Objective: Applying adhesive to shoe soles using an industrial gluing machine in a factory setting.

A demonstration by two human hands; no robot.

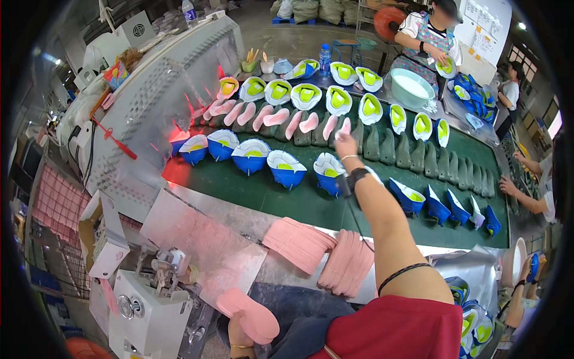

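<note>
Near the lower edge, my left hand [239,332] is closed around a small stack of pink insoles [252,316]. My right arm reaches across the green conveyor belt [263,200], and my right hand [345,146] pinches one pink insole [346,126] at the row of dark green shoe lasts [387,148]. To the left of that hand, more pink insoles [276,117] lie on top of lasts; those to its right are bare. Blue-and-white shoe uppers [287,170] line the belt's near side, with white and yellow-green uppers [305,97] along its far side.
Two piles of pink insoles [299,242] lie on the metal ledge before me. A perforated grey machine housing [179,78] glowing red stands left, a white machine [140,317] lower left. Co-workers [427,45] work across the belt and at right. A pale green basin [412,87] stands at the far side.
</note>
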